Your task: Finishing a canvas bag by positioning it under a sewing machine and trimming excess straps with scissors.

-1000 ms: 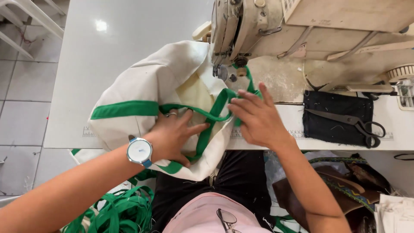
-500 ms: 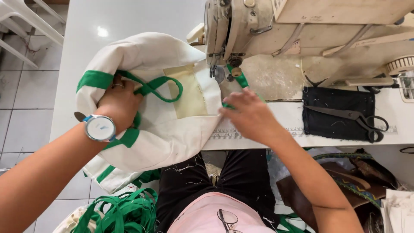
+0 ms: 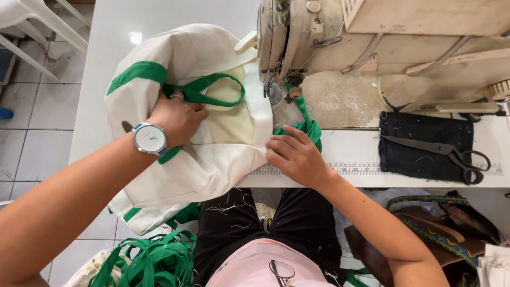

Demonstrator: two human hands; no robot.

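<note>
I see the cream tote bag bunched on the white sewing table, its long axis running from the needle area at upper right down to the lower left, where its far end hangs off the table edge over the lap. Its mouth, edged with a green band, faces up and left, away from the machine. One green strap handle loops flat across the pale inner panel; the second green strap runs from beneath the presser foot down toward the table's front edge.

My left hand lies on the bag's middle, fingers curled into the cloth beside the strap loop, gripping a fold (a round-faced wristwatch sits on that wrist). My right hand rests just below the needle, fingers bent and fingertips pressed down on the bag's edge and the green strap, holding them flat to the table rather than pinching.

The beige industrial sewing machine fills the upper right. To its right a dark cloth patch lies on the table with black-handled scissors on it. A ruler strip runs along the front edge. A heap of green straps lies on the floor at lower left, and a white plastic chair stands at upper left.
</note>
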